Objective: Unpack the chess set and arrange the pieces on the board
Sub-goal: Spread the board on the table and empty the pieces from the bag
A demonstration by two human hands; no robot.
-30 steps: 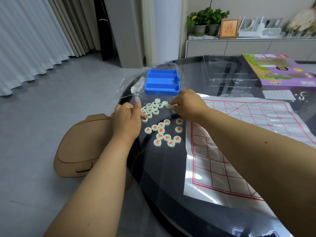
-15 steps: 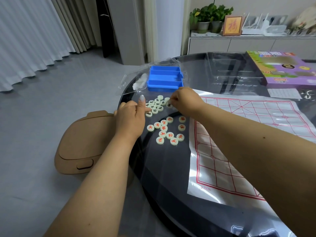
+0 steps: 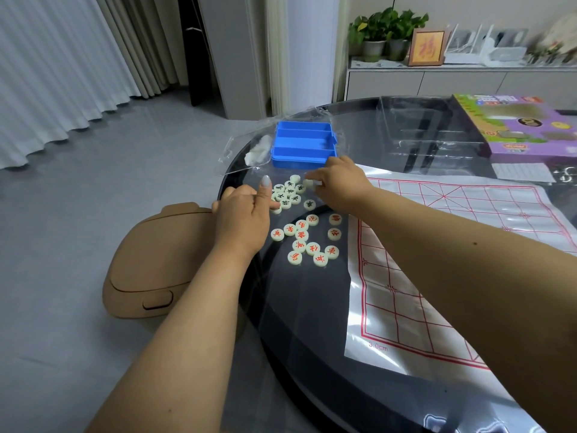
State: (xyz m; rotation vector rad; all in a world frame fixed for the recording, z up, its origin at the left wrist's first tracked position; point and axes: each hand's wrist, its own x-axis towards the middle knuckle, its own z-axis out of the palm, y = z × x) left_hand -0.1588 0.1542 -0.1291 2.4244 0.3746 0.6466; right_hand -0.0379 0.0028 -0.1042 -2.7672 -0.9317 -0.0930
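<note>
**Both hands at the black-marked pieces, board bare**

A dark glass table (image 3: 312, 307) fills the lower right of the frame, with grey floor to its left. On the table's right half lies the board (image 3: 437, 245), a pale sheet with a red grid, with no piece on it. At the upper right sits a purple box (image 3: 524, 129). A tan stool (image 3: 150, 264) stands on the floor just left of the table edge. A blue tray (image 3: 303, 143) with three long compartments sits at centre top, just above the pieces, on clear plastic wrap (image 3: 246, 142) that also holds a white wad (image 3: 257, 148).

The left hand (image 3: 243, 217) rests at the table's left edge, index finger straight and raised, the other fingers curled down at the left side of the black pieces (image 3: 288, 193); whether it holds one I cannot tell. The right hand (image 3: 338, 185) reaches in from the right, fingertips pinching a pale piece (image 3: 308, 182) at the upper right of that cluster.

The black-marked pieces lie bunched just below the tray. The red pieces (image 3: 307, 239) lie loosely grouped below them, left of the board and apart from both hands.
</note>
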